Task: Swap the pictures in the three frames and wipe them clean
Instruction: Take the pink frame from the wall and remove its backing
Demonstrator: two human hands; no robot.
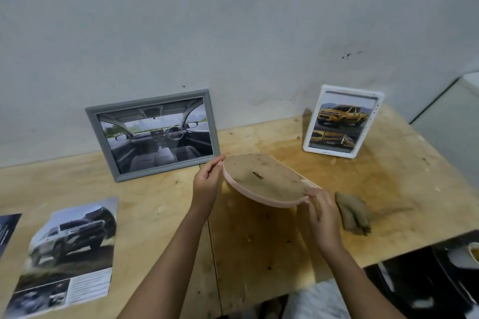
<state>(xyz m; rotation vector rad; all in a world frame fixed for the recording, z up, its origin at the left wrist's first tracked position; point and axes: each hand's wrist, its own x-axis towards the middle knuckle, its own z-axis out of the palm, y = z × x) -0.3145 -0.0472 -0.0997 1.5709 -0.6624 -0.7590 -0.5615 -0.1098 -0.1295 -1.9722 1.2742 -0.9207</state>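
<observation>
A pink frame with a rounded end is held back-side up above the wooden table, its brown backing board facing me. My left hand grips its left rim. My right hand pinches its near right edge. A grey frame with a car-interior picture leans on the wall at the left. A white frame with a yellow-truck picture stands at the right. A loose picture of a silver truck lies flat at the near left.
A crumpled brown cloth lies on the table just right of my right hand. Another loose sheet shows at the far left edge. The table's right edge drops off to dark objects below.
</observation>
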